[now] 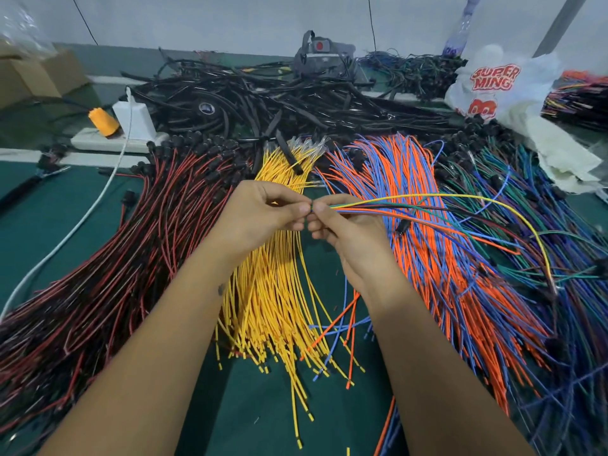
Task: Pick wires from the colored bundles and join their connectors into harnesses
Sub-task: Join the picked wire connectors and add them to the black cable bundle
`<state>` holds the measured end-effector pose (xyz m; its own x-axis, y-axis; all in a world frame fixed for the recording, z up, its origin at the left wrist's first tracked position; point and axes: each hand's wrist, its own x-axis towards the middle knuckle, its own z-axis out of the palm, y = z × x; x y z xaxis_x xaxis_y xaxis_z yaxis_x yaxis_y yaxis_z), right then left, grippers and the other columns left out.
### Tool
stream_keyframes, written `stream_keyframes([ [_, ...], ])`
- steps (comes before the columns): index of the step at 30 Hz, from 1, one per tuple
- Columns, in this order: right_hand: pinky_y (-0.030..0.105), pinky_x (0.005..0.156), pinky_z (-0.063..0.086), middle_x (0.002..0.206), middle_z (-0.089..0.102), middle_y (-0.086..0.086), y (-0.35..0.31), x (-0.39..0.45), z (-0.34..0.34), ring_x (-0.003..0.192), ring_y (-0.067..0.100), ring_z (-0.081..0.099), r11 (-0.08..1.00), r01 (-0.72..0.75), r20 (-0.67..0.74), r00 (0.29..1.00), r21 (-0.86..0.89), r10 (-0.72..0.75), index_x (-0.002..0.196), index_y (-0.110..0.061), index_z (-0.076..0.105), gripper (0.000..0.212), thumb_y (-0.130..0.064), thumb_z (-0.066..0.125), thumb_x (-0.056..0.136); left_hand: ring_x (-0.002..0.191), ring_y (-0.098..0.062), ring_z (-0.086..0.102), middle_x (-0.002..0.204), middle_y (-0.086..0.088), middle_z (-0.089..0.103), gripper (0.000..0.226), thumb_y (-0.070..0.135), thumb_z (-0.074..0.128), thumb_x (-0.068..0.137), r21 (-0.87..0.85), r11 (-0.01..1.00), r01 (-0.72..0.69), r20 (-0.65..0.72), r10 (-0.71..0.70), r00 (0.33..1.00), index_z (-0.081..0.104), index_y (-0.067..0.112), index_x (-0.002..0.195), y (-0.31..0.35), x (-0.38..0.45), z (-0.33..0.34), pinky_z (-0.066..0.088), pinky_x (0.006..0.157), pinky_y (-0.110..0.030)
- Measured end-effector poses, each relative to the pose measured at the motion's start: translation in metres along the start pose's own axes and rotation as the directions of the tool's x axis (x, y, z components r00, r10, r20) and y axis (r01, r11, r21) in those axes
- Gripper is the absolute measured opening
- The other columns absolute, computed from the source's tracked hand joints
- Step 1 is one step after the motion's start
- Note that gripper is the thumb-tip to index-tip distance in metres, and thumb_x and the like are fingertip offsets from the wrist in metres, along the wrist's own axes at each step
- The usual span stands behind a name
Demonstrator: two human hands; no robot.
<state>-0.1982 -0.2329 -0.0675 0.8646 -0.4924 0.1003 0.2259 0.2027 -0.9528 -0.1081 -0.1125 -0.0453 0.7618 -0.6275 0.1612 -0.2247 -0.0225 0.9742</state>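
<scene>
Nearest, along the table's (286, 419) front edge: loose terminal ends of the yellow wire bundle (273, 311) fanned toward the body, within easy reach for plucking singly. Left of it, the red-and-black bundle (108, 278) running diagonally from the front left corner toward the middle; right of it, the orange-and-blue bundle (460, 281), then green and dark blue wires (559, 245) out to the right edge. Sorted by colour, side by side, probably for fast picking without searching.

Above the yellow bundle, both hands raised and meeting fingertip to fingertip. Left hand (263, 215) with grip pinched closed on a small piece at the junction, likely a connector, though too hidden to confirm. Right hand (342, 228) with grip clamped on the picked wires (411, 209), a mixed yellow, green, orange and blue group trailing off rightward, held level for lining up the ends. Judged mid-joining.

Farther back: tangled black sheathed cables (279, 103), a white power strip (108, 139) with a charger (133, 120) near the left edge, a printed plastic bag (500, 87) at the far right corner.
</scene>
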Motion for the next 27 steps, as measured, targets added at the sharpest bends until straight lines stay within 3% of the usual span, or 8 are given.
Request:
stream_keyframes([
  [4, 0.019, 0.057, 0.05, 0.065, 0.063, 0.006, 0.001, 0.003, 0.002, 0.059, 0.01, 0.062, 0.999, 0.04, -0.055, 0.998, -0.015, -0.041, 0.084, -0.005, 0.064, 0.011, 0.0, 0.059, 0.092, 0.055, -0.003, 0.064, 0.062, 0.001, 0.069, 0.008, 0.005, 0.07, 0.078, -0.208, 0.946, 0.25, 0.093, -0.235, 0.968, 0.071, 0.006, 0.085, 0.002, 0.014, -0.004, 0.05, 0.054, -0.01],
  [8, 0.019, 0.056, 0.05, 0.063, 0.064, 0.004, 0.005, 0.009, 0.001, 0.057, 0.01, 0.062, 0.995, 0.055, -0.161, 0.985, -0.089, -0.069, 0.083, -0.008, 0.064, 0.013, 0.0, 0.059, 0.092, 0.055, -0.006, 0.064, 0.063, -0.001, 0.069, 0.007, 0.012, 0.073, 0.079, -0.117, 0.94, 0.321, 0.127, -0.306, 0.944, 0.073, 0.008, 0.085, 0.003, 0.033, -0.005, 0.051, 0.053, -0.012],
  [11, 0.019, 0.055, 0.05, 0.06, 0.064, -0.001, 0.007, 0.014, -0.004, 0.055, 0.008, 0.062, 0.996, 0.058, -0.25, 0.966, -0.062, -0.072, 0.082, -0.008, 0.063, 0.015, 0.002, 0.059, 0.092, 0.056, -0.012, 0.064, 0.063, 0.0, 0.069, 0.008, 0.02, 0.069, 0.088, -0.047, 0.983, 0.177, -0.152, -0.182, 0.971, 0.073, 0.014, 0.086, 0.001, 0.062, -0.008, 0.055, 0.055, -0.021],
  [14, 0.017, 0.054, 0.049, 0.06, 0.065, -0.002, 0.01, 0.014, -0.006, 0.055, 0.007, 0.062, 0.996, 0.043, -0.241, 0.969, -0.072, -0.059, 0.084, -0.007, 0.063, 0.013, 0.001, 0.058, 0.092, 0.066, -0.02, 0.061, 0.078, -0.004, 0.066, 0.02, 0.015, 0.05, 0.096, 0.235, 0.967, 0.093, -0.361, -0.001, 0.933, 0.069, 0.019, 0.104, -0.013, 0.098, -0.012, 0.054, 0.062, -0.035],
  [17, 0.016, 0.052, 0.048, 0.058, 0.065, -0.002, 0.011, 0.014, -0.007, 0.054, 0.007, 0.062, 0.994, 0.036, -0.22, 0.974, -0.107, -0.06, 0.083, -0.009, 0.062, 0.014, 0.0, 0.058, 0.092, 0.07, -0.026, 0.059, 0.097, -0.009, 0.063, 0.03, 0.013, 0.041, 0.099, 0.45, 0.884, 0.126, -0.247, -0.012, 0.969, 0.058, 0.033, 0.114, -0.031, 0.118, -0.011, 0.044, 0.058, -0.034],
  [22, 0.016, 0.052, 0.048, 0.057, 0.066, -0.001, 0.012, 0.013, -0.007, 0.054, 0.007, 0.063, 0.995, 0.02, -0.192, 0.981, -0.097, -0.038, 0.082, -0.009, 0.062, 0.014, 0.0, 0.059, 0.092, 0.073, -0.032, 0.064, 0.095, -0.006, 0.06, 0.051, -0.008, 0.043, 0.085, 0.641, 0.753, 0.149, -0.129, -0.085, 0.988, 0.067, 0.031, 0.108, -0.035, 0.129, -0.011, 0.046, 0.057, -0.033],
  [25, 0.016, 0.052, 0.048, 0.058, 0.066, -0.002, 0.013, 0.013, -0.007, 0.056, 0.007, 0.063, 0.995, 0.013, -0.184, 0.982, -0.095, -0.03, 0.081, -0.012, 0.062, 0.016, -0.001, 0.058, 0.093, 0.055, -0.026, 0.065, 0.078, -0.004, 0.068, 0.02, 0.008, 0.051, 0.087, 0.59, 0.782, 0.2, -0.113, -0.166, 0.98, 0.068, 0.019, 0.086, -0.029, 0.133, -0.013, 0.047, 0.051, -0.027],
  [27, 0.017, 0.053, 0.049, 0.058, 0.066, -0.001, 0.012, 0.013, -0.008, 0.056, 0.008, 0.063, 0.996, 0.011, -0.182, 0.983, -0.089, -0.027, 0.083, -0.011, 0.062, 0.015, -0.001, 0.058, 0.093, 0.05, -0.022, 0.064, 0.064, -0.007, 0.07, 0.017, 0.024, 0.058, 0.084, 0.443, 0.852, 0.28, -0.173, -0.225, 0.959, 0.07, 0.012, 0.08, -0.028, 0.132, -0.015, 0.045, 0.048, -0.026],
])
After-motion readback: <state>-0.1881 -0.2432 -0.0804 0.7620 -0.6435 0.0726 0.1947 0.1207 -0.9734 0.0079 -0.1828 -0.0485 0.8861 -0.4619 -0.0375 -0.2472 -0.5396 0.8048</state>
